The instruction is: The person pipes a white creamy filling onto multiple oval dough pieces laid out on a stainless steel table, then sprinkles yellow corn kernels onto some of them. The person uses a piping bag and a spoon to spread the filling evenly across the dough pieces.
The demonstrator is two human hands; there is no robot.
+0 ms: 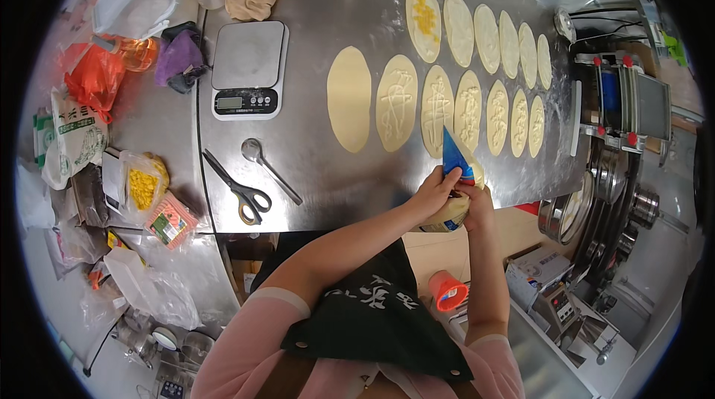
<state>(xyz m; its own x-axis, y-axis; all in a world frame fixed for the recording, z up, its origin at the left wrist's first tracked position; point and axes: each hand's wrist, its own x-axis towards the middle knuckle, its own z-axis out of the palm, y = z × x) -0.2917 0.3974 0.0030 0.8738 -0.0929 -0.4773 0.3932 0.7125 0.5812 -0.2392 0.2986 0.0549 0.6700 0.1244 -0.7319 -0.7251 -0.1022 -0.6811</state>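
My left hand (435, 191) and my right hand (478, 206) are together at the front edge of the steel table, both gripping a soft plastic bag (451, 215) of pale cream-coloured filling. The bag's blue corner (457, 156) points up over an oval dough sheet (437, 97) with piped lines on it. To its left lies another piped dough oval (397, 103), then a bare one (349, 100). Several more ovals continue to the right with thicker squiggles. In the far row, one dough oval (423, 19) carries yellow bits; the others there look coated in white.
A digital kitchen scale (247, 58), black scissors (240, 189) and a measuring spoon (271, 170) lie on the table's left. Beyond the seam are a bag of corn kernels (143, 185) and a pink packet (171, 221). A metal machine (620, 100) stands at the right end; a red bucket (448, 290) is below.
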